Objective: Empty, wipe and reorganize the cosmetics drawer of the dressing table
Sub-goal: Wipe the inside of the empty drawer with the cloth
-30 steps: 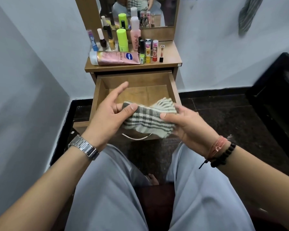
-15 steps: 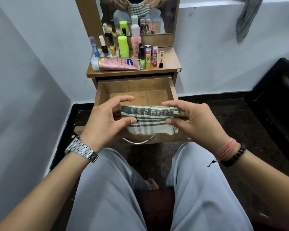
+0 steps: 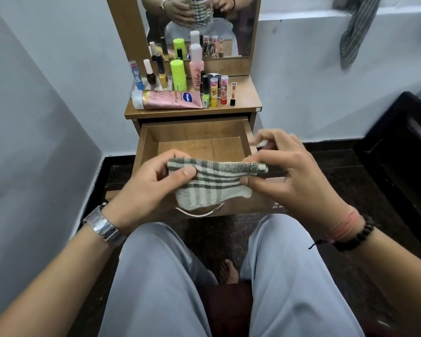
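Note:
A folded green-and-white checked cloth [image 3: 212, 186] hangs over the front of the pulled-out wooden drawer [image 3: 146, 144], whose inside is bare. My left hand [image 3: 151, 188] pinches the cloth's left end between thumb and fingers. At its right end my right hand [image 3: 284, 171] pinches the folded upper edge. On the dressing table top [image 3: 246, 98] stand several cosmetics: a pink tube [image 3: 170, 99] lying flat, a green bottle [image 3: 178, 75], a pink bottle [image 3: 196, 68], nail polishes and lip balms.
A mirror [image 3: 243, 25] rises behind the cosmetics. A striped cloth [image 3: 357, 27] hangs on the white ledge at upper right. Dark furniture [image 3: 404, 152] stands to the right, a grey wall to the left. My knees in grey trousers [image 3: 161, 276] sit before the drawer.
Both hands have pulled the bunched cloth out into a flatter, wider fold and shifted their grip to its two ends. The view has tilted slightly down.

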